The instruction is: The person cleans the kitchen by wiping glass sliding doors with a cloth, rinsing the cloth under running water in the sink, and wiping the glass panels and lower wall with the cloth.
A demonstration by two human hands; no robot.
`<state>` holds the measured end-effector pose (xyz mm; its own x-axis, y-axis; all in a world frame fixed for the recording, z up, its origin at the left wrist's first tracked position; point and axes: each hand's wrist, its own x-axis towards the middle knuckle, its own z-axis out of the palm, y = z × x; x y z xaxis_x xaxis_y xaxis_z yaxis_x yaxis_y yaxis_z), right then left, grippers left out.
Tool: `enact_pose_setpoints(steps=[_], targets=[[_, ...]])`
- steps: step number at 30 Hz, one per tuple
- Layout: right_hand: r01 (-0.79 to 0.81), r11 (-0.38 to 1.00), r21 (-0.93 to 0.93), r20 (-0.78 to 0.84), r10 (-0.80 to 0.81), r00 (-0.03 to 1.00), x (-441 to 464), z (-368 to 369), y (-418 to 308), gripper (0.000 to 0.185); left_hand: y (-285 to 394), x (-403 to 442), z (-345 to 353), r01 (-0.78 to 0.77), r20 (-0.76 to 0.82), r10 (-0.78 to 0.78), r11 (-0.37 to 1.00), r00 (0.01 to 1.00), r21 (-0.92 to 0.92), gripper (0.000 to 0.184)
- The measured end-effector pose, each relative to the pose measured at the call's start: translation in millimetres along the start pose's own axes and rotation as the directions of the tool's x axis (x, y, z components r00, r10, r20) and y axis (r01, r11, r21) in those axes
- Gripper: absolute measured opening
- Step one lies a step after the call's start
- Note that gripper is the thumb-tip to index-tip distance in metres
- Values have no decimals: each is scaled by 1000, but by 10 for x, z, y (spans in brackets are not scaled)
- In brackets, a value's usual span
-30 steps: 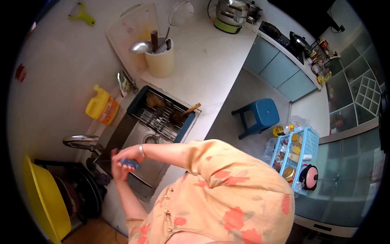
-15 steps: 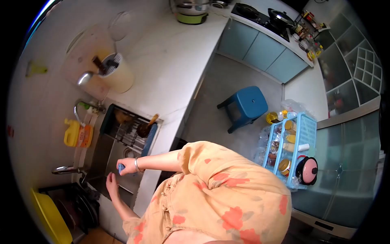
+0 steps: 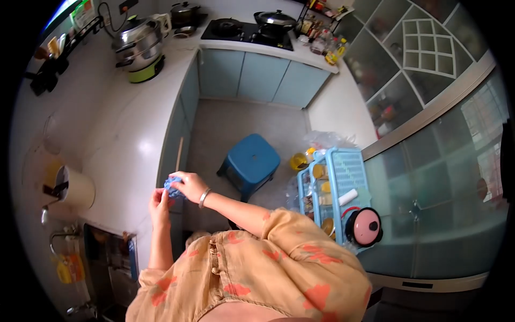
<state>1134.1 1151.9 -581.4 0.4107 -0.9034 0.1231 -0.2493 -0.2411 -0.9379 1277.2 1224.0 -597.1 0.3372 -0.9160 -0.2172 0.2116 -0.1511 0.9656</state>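
Observation:
A crumpled blue cloth (image 3: 173,187) is bunched between my two hands, near the front edge of the counter. My right hand (image 3: 191,185) wraps its fingers round the cloth from the right, and a silver bracelet sits on that wrist. From the left, my left hand (image 3: 159,205) pinches at the cloth's near side with its fingers drawn together. Part of the cloth is covered by the fingers.
A blue stool (image 3: 253,158) stands on the floor ahead. The white counter (image 3: 126,145) runs along the left, with the sink (image 3: 120,284) at lower left. A steamer pot (image 3: 138,45) stands farther along. To the right is a blue rack (image 3: 346,166) bearing a pink-lidded pot (image 3: 366,226).
The view has swung right, away from the sink. Both hands have left the space over the sink and come together on the blue cloth, which only the right hand held before.

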Motion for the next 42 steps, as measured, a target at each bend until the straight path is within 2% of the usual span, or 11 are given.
enact_pose_setpoints(steps=[7, 20, 22, 24, 27, 30, 33, 36, 37, 39, 42], targets=[[-16, 1000, -18, -550, 4, 835, 304, -1463, 643, 35, 43, 1178, 1491, -277, 275, 263, 961, 925, 15, 14], [-48, 778, 626, -247, 256, 935, 2341, -3489, 962, 41, 430, 4271, 3074, -10, 893, -284, 952, 349, 306, 14], [-101, 892, 441, -296, 251, 922, 2671, -3698, 992, 39, 518, 4700, 3299, -186, 884, -111, 958, 454, 216, 18], [-69, 985, 155, -501, 139, 855, 2994, -3825, 1022, 35, 630, 5046, 3558, -766, 851, 231, 586, 471, 264, 28], [-115, 947, -301, -687, -132, 714, 3433, -3810, 700, 34, 362, 5452, 4068, -486, 741, 50, 784, 669, 386, 39], [-164, 890, -426, -656, -179, 734, 3775, -3592, 674, 35, 409, 5336, 4344, 470, 636, -519, 842, 570, 266, 36], [10, 862, -507, -347, -215, 913, 3876, -3351, 766, 41, -421, 5451, 4835, 748, 788, -270, 578, 553, -327, 31], [-161, 846, -508, -302, 0, 953, 3781, -3413, 673, 31, -238, 5802, 5457, 565, 496, 866, 440, -61, -698, 17], [-285, 896, -341, -336, 167, 927, 3750, -3530, 661, 25, -237, 5844, 5513, 572, 482, 874, 425, -59, -701, 17], [-364, 931, 1, -447, 326, 833, 3665, -3802, 823, 17, -346, 5929, 5636, -313, 932, 151, 949, 331, -42, 20], [-43, 959, 279, -813, 260, 521, 3602, -4305, 1321, 24, 441, 5489, 6009, 170, 780, 23, 971, 625, -166, 17]])
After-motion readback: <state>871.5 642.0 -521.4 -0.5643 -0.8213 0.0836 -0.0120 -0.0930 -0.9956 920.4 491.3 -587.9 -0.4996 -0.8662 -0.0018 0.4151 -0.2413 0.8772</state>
